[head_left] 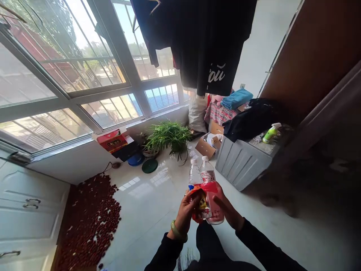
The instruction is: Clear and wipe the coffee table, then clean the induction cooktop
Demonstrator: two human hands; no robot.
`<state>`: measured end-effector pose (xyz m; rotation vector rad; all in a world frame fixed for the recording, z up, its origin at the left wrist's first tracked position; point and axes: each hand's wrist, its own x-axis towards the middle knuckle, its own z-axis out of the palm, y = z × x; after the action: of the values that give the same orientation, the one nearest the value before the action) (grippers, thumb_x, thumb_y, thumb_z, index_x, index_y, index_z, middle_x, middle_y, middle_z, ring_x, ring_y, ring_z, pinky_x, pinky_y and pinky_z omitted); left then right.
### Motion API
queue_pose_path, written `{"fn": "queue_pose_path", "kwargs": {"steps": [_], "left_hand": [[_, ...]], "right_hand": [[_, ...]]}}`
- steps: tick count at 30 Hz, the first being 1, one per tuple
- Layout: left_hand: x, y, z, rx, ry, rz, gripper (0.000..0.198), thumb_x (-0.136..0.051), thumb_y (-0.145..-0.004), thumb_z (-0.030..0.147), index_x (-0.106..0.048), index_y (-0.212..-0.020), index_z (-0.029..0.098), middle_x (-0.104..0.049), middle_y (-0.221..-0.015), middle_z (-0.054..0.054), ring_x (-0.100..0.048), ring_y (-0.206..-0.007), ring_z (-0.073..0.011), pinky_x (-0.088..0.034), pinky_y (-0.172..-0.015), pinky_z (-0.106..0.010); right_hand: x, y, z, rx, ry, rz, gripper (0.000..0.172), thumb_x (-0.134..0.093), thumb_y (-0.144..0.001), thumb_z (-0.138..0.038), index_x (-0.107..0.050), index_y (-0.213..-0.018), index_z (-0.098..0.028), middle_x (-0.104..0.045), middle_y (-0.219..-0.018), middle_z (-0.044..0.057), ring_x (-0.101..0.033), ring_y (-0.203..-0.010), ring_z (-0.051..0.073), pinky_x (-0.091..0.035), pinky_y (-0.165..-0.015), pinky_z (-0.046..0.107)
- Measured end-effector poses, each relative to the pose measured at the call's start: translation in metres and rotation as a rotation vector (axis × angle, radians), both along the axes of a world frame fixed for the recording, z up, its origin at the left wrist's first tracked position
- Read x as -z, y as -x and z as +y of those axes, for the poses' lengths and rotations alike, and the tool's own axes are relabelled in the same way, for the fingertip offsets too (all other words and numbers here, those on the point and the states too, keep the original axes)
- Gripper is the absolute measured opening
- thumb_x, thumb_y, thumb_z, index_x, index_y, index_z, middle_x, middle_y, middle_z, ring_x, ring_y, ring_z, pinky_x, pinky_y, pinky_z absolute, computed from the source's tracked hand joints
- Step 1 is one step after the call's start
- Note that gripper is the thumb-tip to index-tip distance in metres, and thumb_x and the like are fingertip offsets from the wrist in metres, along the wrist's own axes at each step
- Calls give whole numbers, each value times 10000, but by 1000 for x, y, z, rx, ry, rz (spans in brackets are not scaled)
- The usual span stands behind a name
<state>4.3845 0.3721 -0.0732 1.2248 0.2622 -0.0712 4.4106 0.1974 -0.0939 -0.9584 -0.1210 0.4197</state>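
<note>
In front of my body I hold plastic bottles and a crumpled packet together. My left hand (188, 209), a bangle on its wrist, is closed around a red and yellow plastic packet (202, 203). Just behind that packet stands a clear bottle (194, 174) with a white cap; its lower part is hidden. My right hand (225, 207) is wrapped around a plastic bottle (216, 210) that looks pinkish red. Another clear bottle top with a white cap (205, 159) rises above it. Where one bottle ends and the other begins, I cannot tell.
Dark red fruits (93, 222) lie spread on the floor at left, beside a white cabinet (31, 210). A potted plant (169, 137), an open cardboard box (207, 146) and a grey chest (242, 163) stand ahead. Dark clothes (197, 41) hang overhead by the window.
</note>
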Motion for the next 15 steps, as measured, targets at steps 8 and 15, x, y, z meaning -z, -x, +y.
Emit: {"fn": "queue_pose_path", "kwargs": {"steps": [8, 15], "left_hand": [[-8, -218, 114, -256, -29, 11, 524, -953, -676, 551, -847, -1049, 199, -738, -1151, -102, -710, -1041, -265, -603, -918, -368], [-8, -401, 223, -324, -57, -42, 480, -935, -702, 552, -851, -1032, 214, -705, -1147, -84, -688, -1040, -239, -604, -908, -339]], "right_hand": [[-11, -265, 120, -284, -6, -24, 958, -878, -768, -627, -411, -1528, -279, -639, -1453, 142, -609, -1364, 360, -395, -1216, 618], [-16, -459, 235, -340, 32, -42, 965, -879, -793, -563, -357, -1569, -329, -608, -1506, 106, -581, -1402, 334, -377, -1242, 596]]}}
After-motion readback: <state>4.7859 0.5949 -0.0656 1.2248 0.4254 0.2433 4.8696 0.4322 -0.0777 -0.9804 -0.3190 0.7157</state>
